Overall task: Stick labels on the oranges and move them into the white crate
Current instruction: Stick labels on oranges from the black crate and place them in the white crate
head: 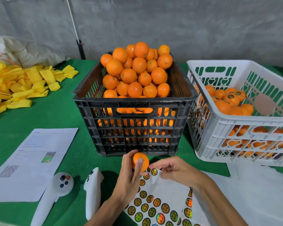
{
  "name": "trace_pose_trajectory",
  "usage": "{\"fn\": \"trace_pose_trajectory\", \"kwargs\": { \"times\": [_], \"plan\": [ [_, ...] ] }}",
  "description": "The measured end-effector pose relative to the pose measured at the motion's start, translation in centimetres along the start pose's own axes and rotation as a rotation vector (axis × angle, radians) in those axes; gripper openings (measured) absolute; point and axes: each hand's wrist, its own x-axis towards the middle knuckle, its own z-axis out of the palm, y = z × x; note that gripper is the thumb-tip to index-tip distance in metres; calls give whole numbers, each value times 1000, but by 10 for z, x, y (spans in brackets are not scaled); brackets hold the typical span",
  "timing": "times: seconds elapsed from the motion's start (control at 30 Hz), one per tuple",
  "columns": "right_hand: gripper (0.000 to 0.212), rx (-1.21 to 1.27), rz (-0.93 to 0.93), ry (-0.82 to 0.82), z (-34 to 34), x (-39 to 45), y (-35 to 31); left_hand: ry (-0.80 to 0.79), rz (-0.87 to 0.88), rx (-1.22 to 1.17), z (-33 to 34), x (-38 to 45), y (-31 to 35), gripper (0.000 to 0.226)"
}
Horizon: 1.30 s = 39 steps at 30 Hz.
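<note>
My left hand [129, 173] grips one orange [141, 159] just in front of the black crate [134, 126], which is heaped with unlabelled oranges [136, 70]. My right hand [173, 170] is beside the orange, its fingers curled at the lifted top edge of the label sheet [153, 204], which carries several round gold-and-black stickers. Whether a sticker is pinched I cannot make out. The white crate [245, 123] stands to the right and holds several oranges, some with labels [231, 96].
Two white handheld controllers [56, 191] [92, 190] lie on the green table left of my hands. A printed paper sheet [35, 160] lies further left. Yellow foam net sleeves [20, 85] are piled at the back left. White sheets [251, 193] lie under the white crate.
</note>
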Motion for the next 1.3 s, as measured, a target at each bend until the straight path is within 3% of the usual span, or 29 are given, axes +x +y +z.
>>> {"fn": "trace_pose_trajectory", "kwargs": {
  "times": [0.53,0.8,1.0,1.17,1.3],
  "plan": [
    [19,-82,29,86,-1,3,-1,22,48,76,1,0,3,33],
    [10,-124,40,136,5,4,-7,-54,121,144,3,-3,3,37],
    [14,-131,102,414,12,7,-10,-82,139,151,5,-4,2,33],
    [11,-315,-80,743,25,6,-20,-67,120,120,7,-2,0,30],
    [6,-634,-307,655,45,6,-23,-20,117,85,5,-1,1,31]
  ]
}}
